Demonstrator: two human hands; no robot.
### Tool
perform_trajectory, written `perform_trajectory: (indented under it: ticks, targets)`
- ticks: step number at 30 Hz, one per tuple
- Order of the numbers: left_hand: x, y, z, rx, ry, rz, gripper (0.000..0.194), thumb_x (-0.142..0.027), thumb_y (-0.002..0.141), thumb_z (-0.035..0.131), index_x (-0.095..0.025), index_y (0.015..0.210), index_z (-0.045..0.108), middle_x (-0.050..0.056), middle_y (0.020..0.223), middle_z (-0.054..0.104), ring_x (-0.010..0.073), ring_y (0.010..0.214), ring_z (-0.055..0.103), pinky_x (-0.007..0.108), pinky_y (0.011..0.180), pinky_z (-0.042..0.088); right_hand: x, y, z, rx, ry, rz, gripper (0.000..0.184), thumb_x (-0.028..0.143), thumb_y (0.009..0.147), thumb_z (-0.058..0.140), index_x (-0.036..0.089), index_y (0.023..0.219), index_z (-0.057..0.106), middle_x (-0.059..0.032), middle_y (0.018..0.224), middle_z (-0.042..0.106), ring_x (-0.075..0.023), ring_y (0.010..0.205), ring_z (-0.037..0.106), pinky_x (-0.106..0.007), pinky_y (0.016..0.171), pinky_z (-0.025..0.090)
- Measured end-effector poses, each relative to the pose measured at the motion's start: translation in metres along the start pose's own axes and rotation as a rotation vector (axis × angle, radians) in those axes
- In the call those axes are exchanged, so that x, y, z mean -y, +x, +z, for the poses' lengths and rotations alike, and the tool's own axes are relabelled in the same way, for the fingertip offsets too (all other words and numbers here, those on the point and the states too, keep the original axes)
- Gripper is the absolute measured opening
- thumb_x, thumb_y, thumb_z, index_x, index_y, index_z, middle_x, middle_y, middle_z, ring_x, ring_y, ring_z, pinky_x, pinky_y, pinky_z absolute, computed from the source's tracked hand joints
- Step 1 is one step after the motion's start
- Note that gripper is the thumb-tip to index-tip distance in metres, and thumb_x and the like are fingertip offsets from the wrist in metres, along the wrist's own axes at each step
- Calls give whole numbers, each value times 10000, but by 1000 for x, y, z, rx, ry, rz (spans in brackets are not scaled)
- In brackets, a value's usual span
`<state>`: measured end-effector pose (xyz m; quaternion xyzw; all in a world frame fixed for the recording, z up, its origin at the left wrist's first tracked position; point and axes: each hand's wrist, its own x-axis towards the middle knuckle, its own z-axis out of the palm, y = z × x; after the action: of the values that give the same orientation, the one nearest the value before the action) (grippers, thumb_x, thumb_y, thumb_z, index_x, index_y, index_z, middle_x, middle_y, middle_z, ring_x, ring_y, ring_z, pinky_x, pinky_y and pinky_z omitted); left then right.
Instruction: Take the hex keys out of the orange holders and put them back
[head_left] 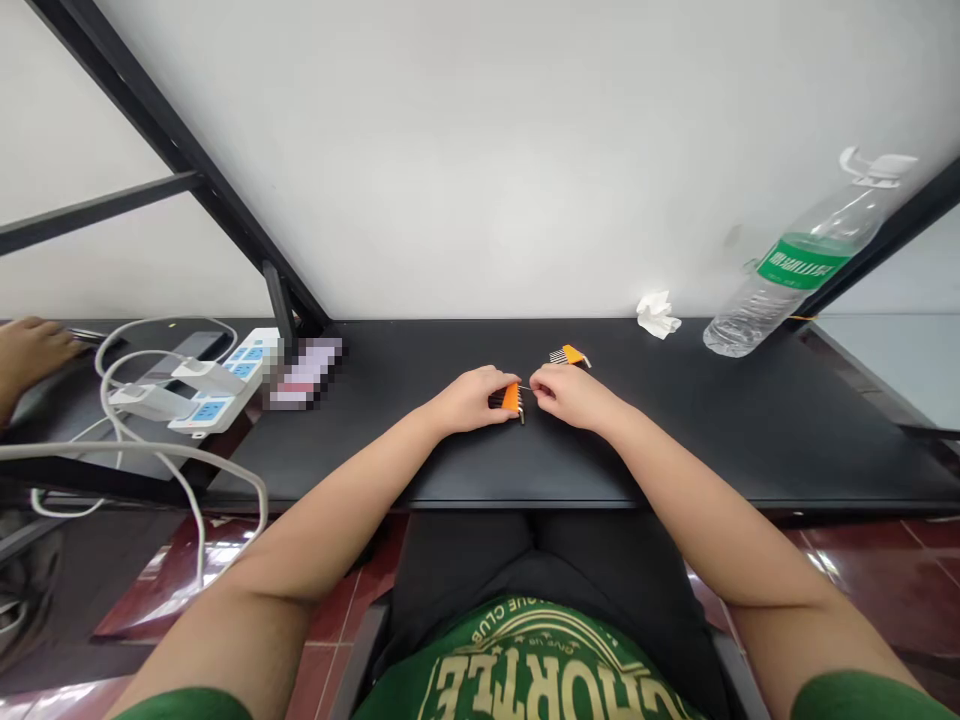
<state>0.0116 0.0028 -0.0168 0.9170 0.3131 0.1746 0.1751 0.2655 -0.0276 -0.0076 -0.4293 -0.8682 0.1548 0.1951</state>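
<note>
My left hand (474, 400) grips an orange hex key holder (511, 397) between thumb and fingers, low over the black desk (457, 470). Several dark metal hex keys sit in that holder, their bent ends showing on its right side. Close by on the right, my right hand (571, 396) is closed in a pinch on a thin hex key (524, 388), which reaches toward the holder. Whether its tip is inside the holder I cannot tell. Just behind my right hand lies a second orange hex key set (573, 355), touched by neither hand as far as I see.
A large clear bottle (795, 265) with a green label stands at the back right, near a crumpled tissue (658, 314). On the left are a white power strip (232, 380), loose cables (247, 468) and a blurred-out object (306, 372). Another person's hand (41, 350) shows far left.
</note>
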Motion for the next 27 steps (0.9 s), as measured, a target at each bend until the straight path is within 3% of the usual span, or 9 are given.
perform_trajectory:
  ticks: [6, 13, 17, 23, 27]
  targets:
    - [-1, -1, -1, 16, -5, -7, 505, -390, 900, 805, -209, 1357, 692, 71, 1039, 733, 252, 1003, 671, 362, 886, 548, 0, -2, 1, -9, -78, -31, 173, 95, 1009, 557, 187, 888, 640, -58, 927, 639, -189, 824, 577, -314, 760, 426]
    - [-2, 0, -1, 30, 9, 28, 468, -401, 920, 790, -211, 1336, 692, 65, 1026, 731, 253, 996, 653, 364, 883, 532, -1, -5, 7, -114, -167, -126, 268, 106, 1063, 500, 180, 984, 745, -99, 1024, 651, -189, 806, 588, -335, 765, 470]
    - [-3, 0, -1, 6, -24, 25, 426, -402, 921, 788, -214, 1292, 702, 59, 1005, 720, 246, 973, 648, 359, 866, 523, -3, -2, 14, -170, -73, -185, 267, 130, 1067, 503, 185, 1011, 759, -97, 1035, 652, -199, 844, 615, -351, 794, 523]
    - [-3, 2, -3, 25, -67, 68, 256, -434, 931, 769, -217, 1054, 715, 46, 936, 709, 242, 929, 614, 364, 841, 501, 0, 3, 22, -229, 159, -218, 240, 72, 999, 491, 200, 1010, 693, -86, 1073, 641, -211, 929, 636, -374, 864, 547]
    - [-4, 3, -3, 24, -84, 69, 244, -417, 913, 777, -213, 1032, 714, 45, 934, 710, 239, 929, 619, 358, 845, 505, 1, 7, 28, -246, 310, -166, 203, 52, 894, 516, 207, 974, 621, -56, 1018, 612, -188, 837, 605, -348, 780, 526]
